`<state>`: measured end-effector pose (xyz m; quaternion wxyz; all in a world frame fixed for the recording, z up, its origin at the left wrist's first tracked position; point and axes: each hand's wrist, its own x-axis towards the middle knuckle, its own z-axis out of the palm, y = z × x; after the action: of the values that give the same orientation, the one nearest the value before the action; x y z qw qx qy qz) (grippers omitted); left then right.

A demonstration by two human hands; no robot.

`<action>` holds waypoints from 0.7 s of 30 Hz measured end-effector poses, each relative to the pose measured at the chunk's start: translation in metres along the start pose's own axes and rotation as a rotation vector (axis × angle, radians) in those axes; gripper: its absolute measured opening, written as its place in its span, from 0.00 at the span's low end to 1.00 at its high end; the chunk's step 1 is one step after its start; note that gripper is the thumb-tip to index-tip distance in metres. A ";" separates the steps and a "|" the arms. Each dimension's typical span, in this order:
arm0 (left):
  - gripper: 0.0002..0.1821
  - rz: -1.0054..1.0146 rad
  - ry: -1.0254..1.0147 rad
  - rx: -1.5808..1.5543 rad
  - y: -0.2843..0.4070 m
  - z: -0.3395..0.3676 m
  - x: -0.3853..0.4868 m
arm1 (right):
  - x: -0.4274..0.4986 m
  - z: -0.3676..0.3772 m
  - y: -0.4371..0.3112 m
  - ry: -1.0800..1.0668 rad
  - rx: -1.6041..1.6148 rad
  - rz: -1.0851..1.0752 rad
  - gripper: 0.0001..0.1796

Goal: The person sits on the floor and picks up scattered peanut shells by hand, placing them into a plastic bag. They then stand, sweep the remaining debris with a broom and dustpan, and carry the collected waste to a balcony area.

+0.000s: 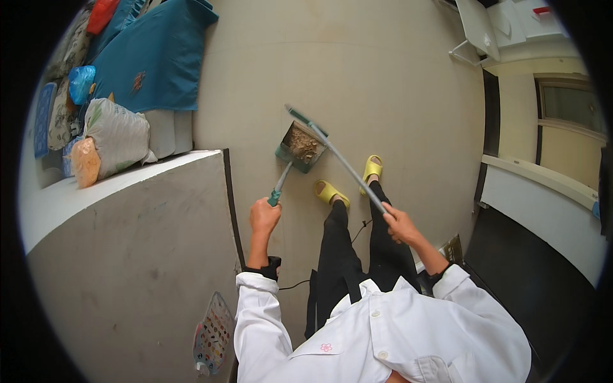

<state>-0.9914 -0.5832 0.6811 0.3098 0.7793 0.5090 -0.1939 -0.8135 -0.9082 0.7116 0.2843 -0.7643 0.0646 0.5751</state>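
Observation:
My left hand [265, 216] is closed around the green grip of a long-handled dustpan [301, 166]. Its pan rests on the floor ahead of my feet, with a heap of brown debris [303, 143] inside. In my right hand [400, 224] is the grey pole of a broom or squeegee [352, 172]. The pole slants forward and left to a narrow green head [299, 116], which lies across the far, open side of the pan. Whether that head touches the floor or the pan's edge, I cannot tell.
Pale floor [383, 86] spreads around the pan. To the left stands a grey half-wall [143, 249]; stuffed bags [117, 136] and a teal cloth cover [153, 62] lie beyond it. A white folding chair [474, 28] is at the far right. A thin black cable [294, 286] runs near my legs.

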 end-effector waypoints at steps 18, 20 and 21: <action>0.13 -0.036 0.003 0.003 -0.021 0.004 -0.021 | 0.022 0.000 0.004 -0.102 0.187 -0.017 0.24; 0.13 -0.035 0.014 -0.002 -0.024 0.005 -0.024 | 0.020 -0.009 -0.006 -0.087 0.145 -0.038 0.25; 0.13 -0.033 0.017 0.000 -0.026 0.005 -0.026 | 0.026 -0.004 -0.008 -0.012 0.071 -0.089 0.25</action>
<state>-1.0254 -0.5964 0.6865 0.3021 0.7724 0.5243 -0.1926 -0.7981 -0.8978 0.6910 0.3370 -0.7523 0.0492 0.5639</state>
